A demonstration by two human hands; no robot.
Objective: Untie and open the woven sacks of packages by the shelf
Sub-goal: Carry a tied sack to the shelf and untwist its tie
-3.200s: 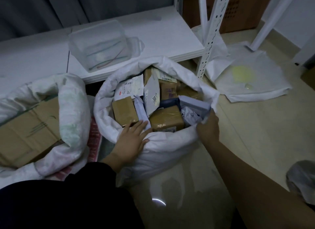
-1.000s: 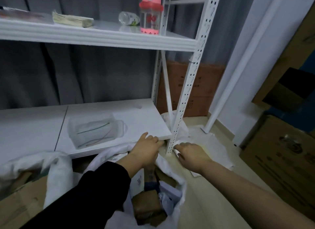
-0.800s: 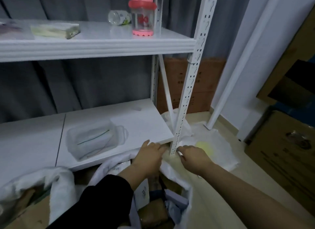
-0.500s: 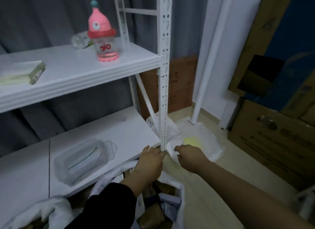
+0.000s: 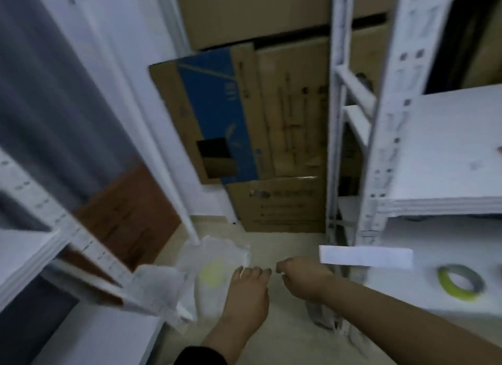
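We see shelving (image 5: 445,158) at right, cardboard boxes (image 5: 274,136) behind, a flattened white sack (image 5: 214,267) on the floor. No filled sack in view; progress unclear. Left hand (image 5: 248,288) relaxed, holding nothing. Right hand (image 5: 301,276) curled; its hold, we cannot tell.

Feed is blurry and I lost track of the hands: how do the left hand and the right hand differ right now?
The left hand has its fingers stretched forward and holds nothing; the right hand has its fingers curled under, and blur hides whether it pinches anything. The left arm ends in a dark sleeve, while the right forearm is bare. Both hover side by side above the floor, between the shelves.
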